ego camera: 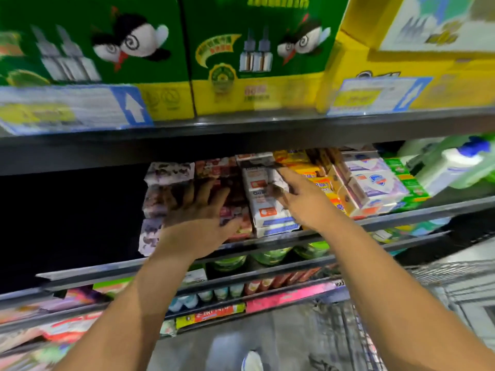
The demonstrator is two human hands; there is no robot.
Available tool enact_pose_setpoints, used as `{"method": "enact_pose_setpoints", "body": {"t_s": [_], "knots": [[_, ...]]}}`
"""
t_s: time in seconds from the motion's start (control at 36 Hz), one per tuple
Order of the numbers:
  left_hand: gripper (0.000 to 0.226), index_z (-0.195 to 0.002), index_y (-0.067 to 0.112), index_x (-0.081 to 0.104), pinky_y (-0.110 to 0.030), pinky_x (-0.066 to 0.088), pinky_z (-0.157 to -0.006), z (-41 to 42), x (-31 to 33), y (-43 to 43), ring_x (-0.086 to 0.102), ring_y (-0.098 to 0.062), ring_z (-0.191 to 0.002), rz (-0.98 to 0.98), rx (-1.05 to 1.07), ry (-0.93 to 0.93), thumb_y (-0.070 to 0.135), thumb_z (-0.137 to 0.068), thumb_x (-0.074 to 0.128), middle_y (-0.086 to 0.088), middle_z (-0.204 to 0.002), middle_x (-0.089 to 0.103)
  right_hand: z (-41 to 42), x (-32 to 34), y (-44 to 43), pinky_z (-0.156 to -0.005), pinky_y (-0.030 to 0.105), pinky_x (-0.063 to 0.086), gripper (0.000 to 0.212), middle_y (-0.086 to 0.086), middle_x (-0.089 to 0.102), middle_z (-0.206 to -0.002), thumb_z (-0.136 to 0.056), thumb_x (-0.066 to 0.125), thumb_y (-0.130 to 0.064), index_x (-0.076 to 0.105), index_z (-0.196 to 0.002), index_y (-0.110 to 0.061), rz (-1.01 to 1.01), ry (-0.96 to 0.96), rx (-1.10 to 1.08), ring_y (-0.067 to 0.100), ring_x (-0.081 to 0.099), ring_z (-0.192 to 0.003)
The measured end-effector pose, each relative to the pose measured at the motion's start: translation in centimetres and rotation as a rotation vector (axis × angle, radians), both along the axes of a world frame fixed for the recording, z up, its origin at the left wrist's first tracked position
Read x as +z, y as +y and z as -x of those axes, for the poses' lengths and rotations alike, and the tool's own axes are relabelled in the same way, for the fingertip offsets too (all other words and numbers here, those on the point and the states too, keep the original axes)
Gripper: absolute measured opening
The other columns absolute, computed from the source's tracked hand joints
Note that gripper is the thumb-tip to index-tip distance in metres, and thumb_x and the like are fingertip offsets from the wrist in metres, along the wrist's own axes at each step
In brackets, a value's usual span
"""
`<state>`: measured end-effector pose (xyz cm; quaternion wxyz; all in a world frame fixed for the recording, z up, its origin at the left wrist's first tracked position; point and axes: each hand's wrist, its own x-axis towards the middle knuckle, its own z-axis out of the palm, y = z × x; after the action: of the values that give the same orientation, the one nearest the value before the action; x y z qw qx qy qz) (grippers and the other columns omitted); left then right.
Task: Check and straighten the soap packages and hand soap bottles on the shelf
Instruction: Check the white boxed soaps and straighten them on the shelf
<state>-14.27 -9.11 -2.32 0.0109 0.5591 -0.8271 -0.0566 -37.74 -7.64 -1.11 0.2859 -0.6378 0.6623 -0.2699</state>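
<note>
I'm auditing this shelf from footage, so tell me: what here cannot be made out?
Head view:
- Print on the white soap packages: motion blur.
- The red packages: partly covered by the left hand.
- Whether the right hand grips a package: blur.
- The bottle: blurred, cut by right edge.
- The shelf: left end dark.

A shop: stocked shelves with price tags

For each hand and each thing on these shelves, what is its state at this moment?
left hand: open, flat on the dark red soap packages.
right hand: pinches the top white soap package.
white soap stack: piled, at the shelf's front edge.
purple-patterned packages: piled in a column.
white bottle: blue cap on, leaning.
green boxes: upright, closed.
</note>
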Motion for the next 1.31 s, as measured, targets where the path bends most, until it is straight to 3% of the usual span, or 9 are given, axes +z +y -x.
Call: {"method": "enact_pose_setpoints", "body": {"t_s": [0.11,0.22,0.36,0.44,0.56,0.67,0.81,1.0,1.31], "knots": [[0.088,-0.150,0.043,0.020,-0.056,0.022,-0.115,-0.4,-0.3,-0.1,0.017,-0.029,-0.148,0.028,-0.003,0.013,0.080,-0.070,0.009,0.010,-0.162,0.013,-0.2,-0.3,0.0,-0.089,0.028,0.049,0.064,-0.016,0.058,-0.129,-0.084,0.062,-0.065,0.053,-0.139,-0.033,-0.012,-0.140,-0.080,-0.003,0.060,-0.105],[0.092,-0.149,0.042,0.026,-0.057,0.023,-0.114,-0.5,-0.3,0.0,0.018,-0.026,-0.148,0.045,0.006,0.028,0.079,-0.067,0.005,0.010,-0.161,0.019,-0.1,-0.7,0.6,-0.112,0.031,0.038,0.064,-0.017,0.045,-0.149,-0.088,0.068,-0.053,0.048,-0.145,-0.032,0.012,-0.229,-0.128,0.004,0.043,-0.135],[0.091,-0.148,0.041,0.030,-0.055,0.023,-0.115,-0.5,-0.1,0.6,0.018,-0.023,-0.148,0.047,0.015,0.018,0.079,-0.070,0.003,0.010,-0.161,0.022,-0.4,0.0,1.1,-0.098,0.031,0.047,0.070,-0.016,0.045,-0.150,-0.085,0.064,-0.064,0.045,-0.146,-0.037,0.018,-0.130,-0.104,0.007,0.054,-0.119],[0.076,-0.149,0.042,0.026,-0.051,0.018,-0.117,-0.3,0.1,0.7,0.015,-0.021,-0.149,0.042,0.032,0.007,0.079,-0.084,0.021,0.012,-0.162,0.017,-0.5,-0.1,1.3,-0.105,0.030,0.040,0.048,-0.024,0.051,-0.131,-0.094,0.065,-0.043,0.053,-0.140,-0.037,0.107,-0.052,-0.040,0.003,0.045,-0.122],[0.074,-0.150,0.042,0.027,-0.043,0.012,-0.118,0.1,0.9,1.2,0.016,-0.020,-0.149,0.017,0.057,-0.001,0.078,-0.086,0.027,0.012,-0.162,0.017,-0.8,-0.6,1.0,-0.074,0.018,0.052,0.027,-0.007,0.061,-0.107,-0.101,0.054,-0.004,0.064,-0.113,-0.025,0.184,-0.035,-0.038,0.011,0.064,-0.083],[0.103,-0.147,0.042,0.037,-0.034,0.001,-0.114,0.3,2.5,1.3,0.021,-0.015,-0.147,-0.024,0.086,0.034,0.084,-0.057,0.009,0.015,-0.160,0.024,0.2,0.6,0.7,-0.093,0.020,0.043,0.050,-0.004,0.057,-0.130,-0.092,0.064,-0.045,0.052,-0.140,-0.036,0.070,0.007,-0.070,0.014,0.054,-0.119],[0.078,-0.135,0.022,0.059,-0.030,0.040,-0.098,1.6,5.3,0.5,0.054,-0.023,-0.125,-0.125,0.187,0.356,0.074,-0.078,0.048,-0.004,-0.139,0.058,2.7,3.5,1.1,-0.101,0.035,0.044,0.039,-0.001,0.062,-0.135,-0.099,0.047,-0.054,0.060,-0.130,-0.035,0.035,0.066,0.037,0.025,0.053,-0.126],[0.049,-0.116,0.021,0.069,-0.034,0.049,-0.086,8.5,4.3,2.1,0.060,-0.028,-0.102,0.185,0.010,0.401,0.052,-0.082,0.052,-0.005,-0.108,0.066,8.6,3.5,4.1,-0.082,0.033,0.050,0.038,0.009,0.067,-0.114,-0.099,0.050,-0.042,0.061,-0.129,-0.022,-0.060,0.382,0.067,0.028,0.061,-0.102],[0.051,-0.119,0.026,0.068,-0.044,0.051,-0.092,14.3,2.3,3.7,0.052,-0.026,-0.111,0.257,-0.107,0.041,0.058,-0.086,0.043,0.003,-0.122,0.059,10.6,-0.5,6.4,-0.085,0.037,0.051,0.053,0.013,0.042,-0.143,-0.101,0.048,-0.030,0.031,-0.149,-0.018,-0.096,0.511,0.137,0.032,0.061,-0.108]]}}
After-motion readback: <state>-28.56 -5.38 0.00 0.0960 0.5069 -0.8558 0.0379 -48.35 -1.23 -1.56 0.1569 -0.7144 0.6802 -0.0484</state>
